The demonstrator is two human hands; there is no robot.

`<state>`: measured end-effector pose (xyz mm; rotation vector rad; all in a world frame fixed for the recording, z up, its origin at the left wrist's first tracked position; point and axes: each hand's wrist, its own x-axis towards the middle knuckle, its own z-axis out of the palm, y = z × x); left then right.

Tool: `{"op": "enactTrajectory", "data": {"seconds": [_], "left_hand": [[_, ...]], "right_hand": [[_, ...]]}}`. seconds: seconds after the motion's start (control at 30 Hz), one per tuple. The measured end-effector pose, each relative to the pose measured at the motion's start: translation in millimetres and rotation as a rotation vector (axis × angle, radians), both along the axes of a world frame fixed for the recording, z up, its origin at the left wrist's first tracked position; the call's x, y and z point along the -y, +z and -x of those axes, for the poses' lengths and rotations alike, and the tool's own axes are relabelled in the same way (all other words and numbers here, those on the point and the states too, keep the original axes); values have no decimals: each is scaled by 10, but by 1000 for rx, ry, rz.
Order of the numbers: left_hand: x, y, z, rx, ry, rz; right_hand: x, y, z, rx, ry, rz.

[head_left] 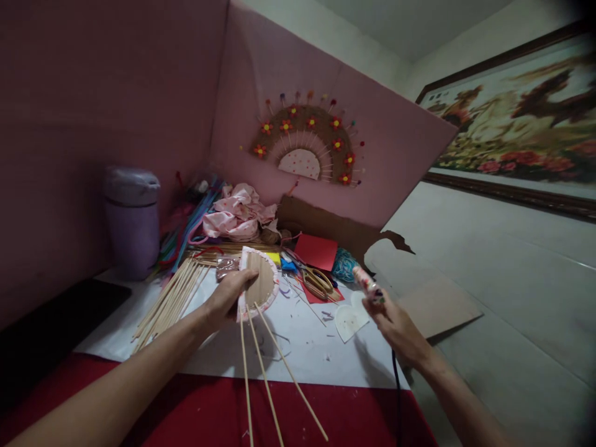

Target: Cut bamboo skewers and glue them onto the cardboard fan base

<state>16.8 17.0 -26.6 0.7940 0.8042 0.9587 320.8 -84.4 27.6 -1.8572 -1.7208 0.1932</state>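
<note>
My left hand [231, 294] grips a half-round cardboard piece [261, 280] by its straight side, thumb on the bare brown face. White-and-pink spotted fabric is folded over its edge. Three thin wooden sticks [265, 366] fan out from its lower edge towards me. Over the right side of the table, my right hand [388, 320] is closed around a flower-patterned glue gun [367, 282], whose black cord [397, 385] hangs down. The glue gun is apart from the cardboard. Below and left of it lie white half-round paper cutouts [349, 320].
Loose wooden sticks [170, 298] lie left, near a purple tumbler [133, 223]. Behind are crumpled spotted fabric [239, 211], gold-handled scissors [316, 282], red paper [316, 251] and blue yarn [344, 266]. A decorated fan shape [302, 127] is on the pink board [386, 143].
</note>
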Motion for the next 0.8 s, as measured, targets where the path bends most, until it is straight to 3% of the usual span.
{"op": "enactTrajectory", "data": {"seconds": [0.2, 0.37, 0.5, 0.63, 0.7, 0.8], "left_hand": [[-65, -2, 25, 15, 58, -29], [-69, 64, 42, 60, 118, -58], [-87, 103, 76, 73, 154, -60], [-145, 76, 120, 48, 171, -68], [-169, 58, 133, 38, 183, -77], [-182, 54, 139, 45, 182, -77]], "right_hand": [[170, -575, -438, 349, -51, 292], [234, -771, -489, 363, -4, 321], [226, -740, -417, 398, 58, 350], [157, -550, -263, 545, -74, 383], [85, -428, -97, 575, -107, 282], [-102, -328, 243, 514, -32, 95]]}}
